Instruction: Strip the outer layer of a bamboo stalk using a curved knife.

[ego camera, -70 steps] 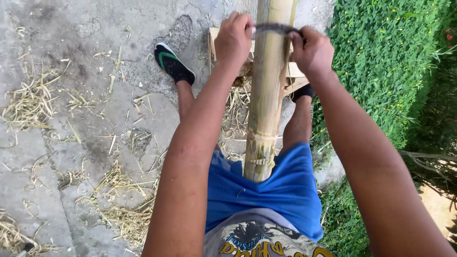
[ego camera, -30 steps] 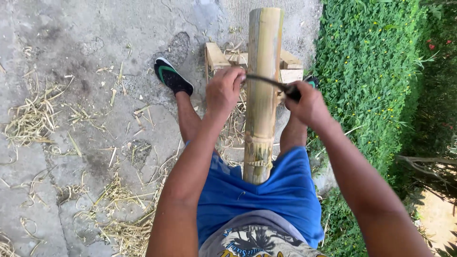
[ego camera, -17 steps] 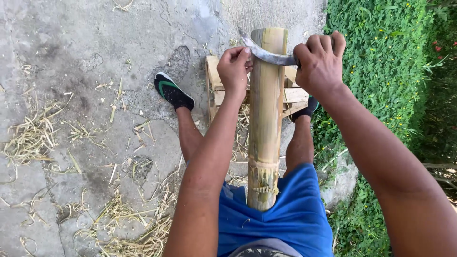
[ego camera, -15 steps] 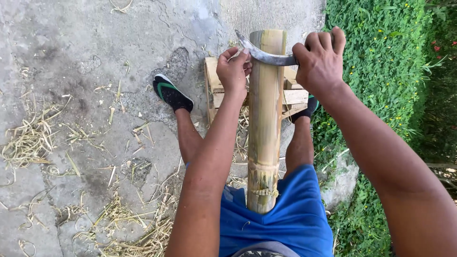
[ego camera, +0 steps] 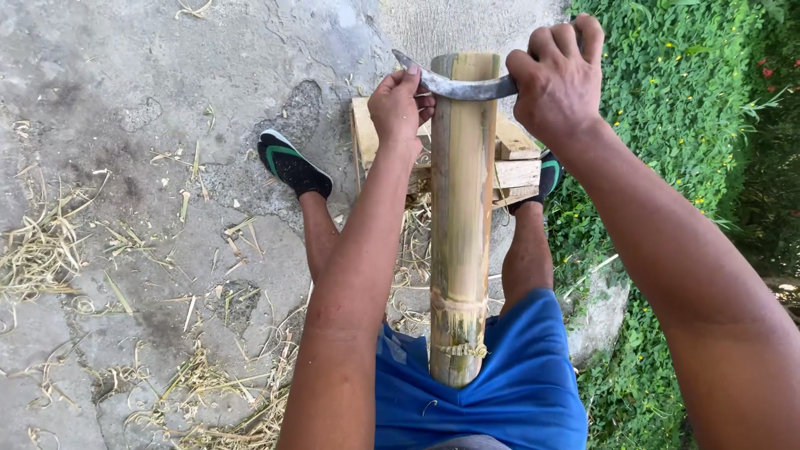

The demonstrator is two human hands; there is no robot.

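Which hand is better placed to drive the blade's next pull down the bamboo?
Right, probably. The right hand has a full closed grip on the handle end of the curved blade, which lies across the top of the bamboo pole. The left hand only pinches the blade's tip, so it likely just steadies.

Bright, even daylight; sharp, soft shadows.
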